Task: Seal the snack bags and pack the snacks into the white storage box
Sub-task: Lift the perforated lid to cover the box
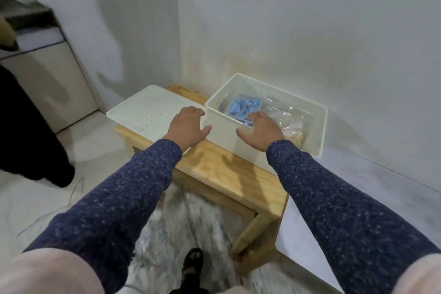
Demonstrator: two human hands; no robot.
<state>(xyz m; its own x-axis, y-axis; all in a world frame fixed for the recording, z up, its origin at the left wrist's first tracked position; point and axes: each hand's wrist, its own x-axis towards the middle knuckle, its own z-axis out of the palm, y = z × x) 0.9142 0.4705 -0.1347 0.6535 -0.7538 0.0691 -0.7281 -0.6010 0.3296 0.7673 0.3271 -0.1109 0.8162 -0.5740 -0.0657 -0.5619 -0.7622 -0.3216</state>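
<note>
The white storage box (312, 136) stands on the wooden table (222, 167) against the wall. Inside it lie a clear bag of blue snacks (241, 106) on the left and a clear bag of pale snacks (290, 118) on the right. My left hand (187, 126) hovers over the box's white lid (145, 110), which lies flat on the table to the left of the box; its fingers are spread and hold nothing. My right hand (260, 130) is spread over the box's near rim, empty, its fingertips by the blue bag.
A white wall runs behind the table. A light cabinet (55, 79) stands at the far left beside a dark shape (28, 141). A white surface (303, 241) sits at the lower right. My sandalled foot (193, 260) is on the marbled floor below.
</note>
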